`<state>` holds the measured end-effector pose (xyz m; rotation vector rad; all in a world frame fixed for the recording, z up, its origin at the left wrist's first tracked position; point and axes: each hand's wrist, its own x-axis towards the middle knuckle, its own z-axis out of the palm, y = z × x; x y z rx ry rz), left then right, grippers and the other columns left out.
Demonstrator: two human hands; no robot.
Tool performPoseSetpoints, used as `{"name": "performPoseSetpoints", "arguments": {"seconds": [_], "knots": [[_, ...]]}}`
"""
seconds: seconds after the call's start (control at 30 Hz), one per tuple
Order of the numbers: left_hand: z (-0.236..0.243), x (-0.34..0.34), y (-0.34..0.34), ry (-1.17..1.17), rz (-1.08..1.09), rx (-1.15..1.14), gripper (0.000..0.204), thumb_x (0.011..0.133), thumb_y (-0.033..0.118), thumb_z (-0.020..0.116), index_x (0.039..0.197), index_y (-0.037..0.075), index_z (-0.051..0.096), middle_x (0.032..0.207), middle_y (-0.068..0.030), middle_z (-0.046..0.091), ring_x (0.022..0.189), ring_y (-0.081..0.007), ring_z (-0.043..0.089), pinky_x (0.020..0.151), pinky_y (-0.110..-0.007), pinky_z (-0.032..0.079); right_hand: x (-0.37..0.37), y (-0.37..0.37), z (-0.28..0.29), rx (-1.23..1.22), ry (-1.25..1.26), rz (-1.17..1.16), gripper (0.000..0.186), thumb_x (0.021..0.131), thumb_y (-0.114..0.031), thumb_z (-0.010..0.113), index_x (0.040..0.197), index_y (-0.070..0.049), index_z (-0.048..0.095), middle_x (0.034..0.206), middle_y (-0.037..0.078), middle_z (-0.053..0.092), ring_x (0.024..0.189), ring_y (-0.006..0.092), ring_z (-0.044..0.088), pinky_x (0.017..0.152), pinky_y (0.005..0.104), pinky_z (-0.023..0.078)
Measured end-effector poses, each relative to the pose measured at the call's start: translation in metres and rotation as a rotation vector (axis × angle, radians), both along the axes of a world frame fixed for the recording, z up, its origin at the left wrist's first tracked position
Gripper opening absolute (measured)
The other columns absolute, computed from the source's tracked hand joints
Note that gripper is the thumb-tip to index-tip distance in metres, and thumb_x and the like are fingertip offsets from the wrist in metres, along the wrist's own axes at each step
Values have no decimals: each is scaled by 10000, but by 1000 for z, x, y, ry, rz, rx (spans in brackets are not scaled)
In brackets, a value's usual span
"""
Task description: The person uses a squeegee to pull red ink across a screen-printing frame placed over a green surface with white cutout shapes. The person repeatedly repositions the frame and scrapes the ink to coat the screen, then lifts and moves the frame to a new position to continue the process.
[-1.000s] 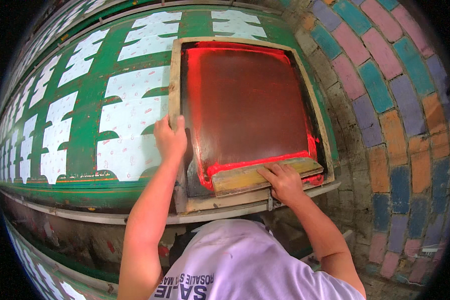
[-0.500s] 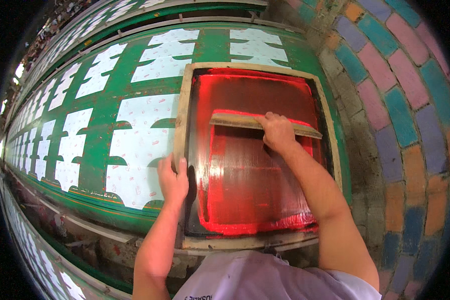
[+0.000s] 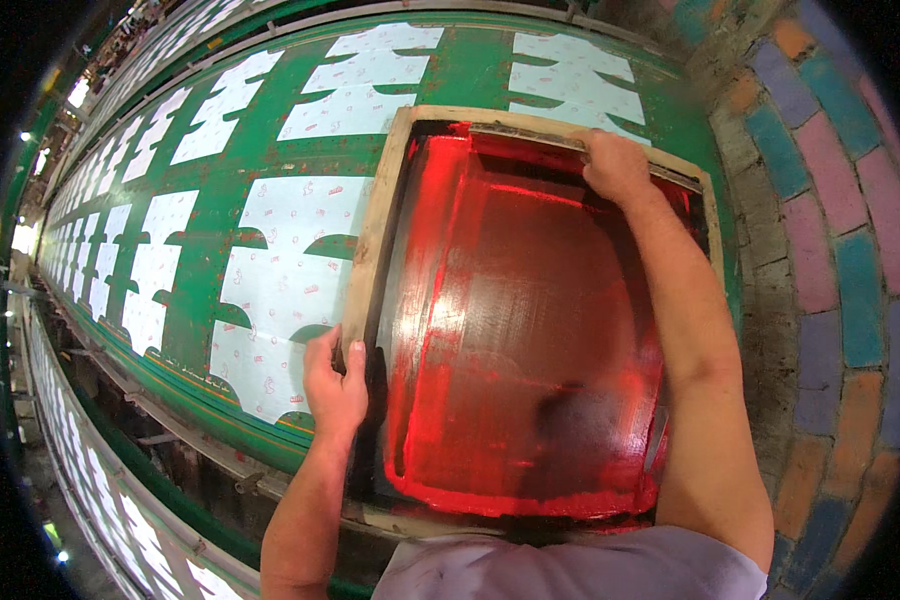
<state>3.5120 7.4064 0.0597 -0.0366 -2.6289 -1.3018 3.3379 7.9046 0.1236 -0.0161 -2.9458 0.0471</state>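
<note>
A wooden-framed printing screen (image 3: 375, 230) lies on the long green table, its mesh coated with wet red ink (image 3: 530, 500). My left hand (image 3: 335, 392) is closed round the left rail of the frame, thumb on top and fingers along the outer side. At the far end of the screen my right hand (image 3: 615, 165) grips a squeegee (image 3: 530, 136), a long flat bar lying across the mesh beside the far rail. The hand covers part of the bar. Whatever is beneath the screen is hidden.
White cut fabric pieces (image 3: 290, 270) with small red prints lie in rows along the green table (image 3: 195, 230). Other tables with similar pieces run alongside on both sides. To the right is a floor of coloured bricks (image 3: 820, 190) behind a grey concrete strip (image 3: 760, 200).
My right hand has pushed the squeegee from the middle of the screen to its far end. My left hand stays on the left rail. The whole view has shifted slightly.
</note>
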Motion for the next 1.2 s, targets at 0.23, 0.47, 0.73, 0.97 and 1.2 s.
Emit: {"name": "performPoseSetpoints", "arguments": {"seconds": [0.23,0.47,0.73,0.97,1.2], "knots": [[-2,-2,-2,-81,23,28,322,1069,143,736,1331,-43,715,1197,-174,716,1107,-296,698,989,-418,560,-11,11,12,3,-158,35,340,850,-79,690,1156,-67,838,1161,258,813,1102,460,782,957,582,623],[-6,-6,-2,-19,11,-12,301,1074,172,727,1290,-38,724,1193,-187,717,1119,-337,689,1014,-441,544,48,-24,28,-61,-308,90,327,830,-115,666,1100,-67,845,1123,250,818,1098,461,787,978,579,627],[-4,-8,-5,-28,-40,-87,437,1076,333,727,1297,-45,715,1234,-241,706,1179,-409,673,1052,-498,526,213,-113,37,-33,-394,115,304,801,-126,721,1078,-132,847,1013,207,816,1018,438,791,893,575,632],[4,-6,-5,15,-80,-125,497,1037,355,763,1339,-34,700,1289,-242,702,1224,-442,656,1064,-521,526,362,-196,44,-100,-415,103,375,800,-117,751,1150,-191,864,1080,135,809,1006,391,795,855,545,641],[17,0,-1,-88,-49,-236,582,997,431,793,1338,-32,704,1360,-257,691,1297,-468,646,1113,-555,526,459,-251,45,-177,-338,103,327,822,-153,771,1138,-78,804,1112,162,779,1084,385,769,932,525,616]]}}
